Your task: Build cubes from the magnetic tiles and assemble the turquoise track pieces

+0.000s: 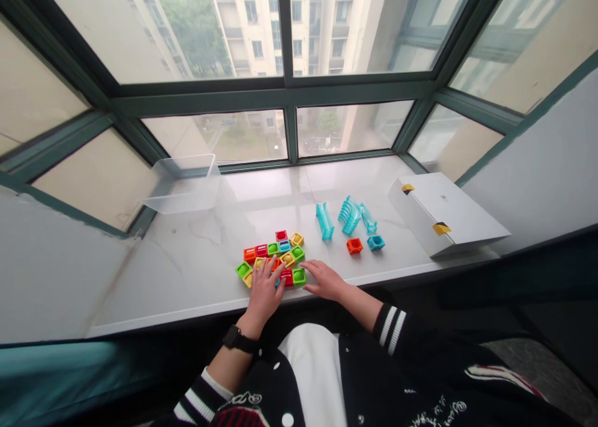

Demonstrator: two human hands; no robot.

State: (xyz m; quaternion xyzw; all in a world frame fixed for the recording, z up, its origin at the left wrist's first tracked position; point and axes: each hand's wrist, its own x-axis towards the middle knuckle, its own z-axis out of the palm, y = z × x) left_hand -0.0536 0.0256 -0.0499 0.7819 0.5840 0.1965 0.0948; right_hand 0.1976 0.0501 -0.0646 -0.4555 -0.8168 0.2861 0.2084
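Note:
Several toy blocks in red, orange, yellow, green and blue lie close together on the white marble sill. My left hand rests over the near part of this group, fingers spread on the blocks, hiding some of them. On the group's right side my right hand has its fingers stretched out beside a green block. A red block lies between the two hands. At the group's far side are a red block and a yellow block. Neither hand holds anything that I can see.
To the right lie an orange block, a blue block and clear turquoise track pieces. A clear plastic bin stands at the left, a white box at the right. Windows rise behind the sill.

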